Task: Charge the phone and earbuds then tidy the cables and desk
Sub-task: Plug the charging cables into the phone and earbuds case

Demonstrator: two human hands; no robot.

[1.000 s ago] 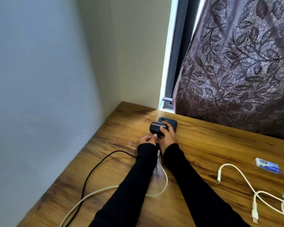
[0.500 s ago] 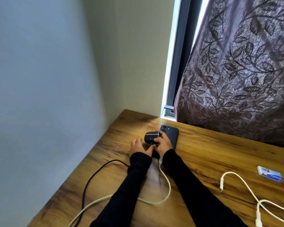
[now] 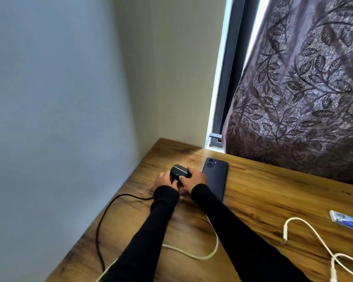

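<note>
— So, where is the earbuds case point(image 3: 178, 172) right now?

— Just left of the phone point(image 3: 215, 180), close beside it but I can't tell if they touch, on the desk point(image 3: 273, 200) near the wall corner. My right hand point(image 3: 194, 180) curls round its right side, and my left hand point(image 3: 163, 180) sits at its near left edge, fingers bent in toward the port end. Whether my left fingertips are pinching the plug of the black cable point(image 3: 102, 220) I cannot tell; they're hidden under my own knuckles.

— How do you reckon it handles?

— Light and hard, I'd judge, a smooth rounded shell that looks glossy, so likely slippery. It would skate away from a push on the plug, which is why I'd brace it from the side opposite the port and hold across the body, not on the lid seam.

— And the phone?

— It lies face down, camera end away from me. Stiff, flat, heavier than the case, and probably slick on the wood. I'd take it by its long edges. The white cable point(image 3: 210, 255) loops from under my right sleeve toward me, left of the phone's near end.

— Anything else about?

— Another white cable point(image 3: 306, 226) and a small blue-and-white packet point(image 3: 345, 219), both well right of the phone. The cables are limp; I'd grip them at the connector, not the cord.
</note>
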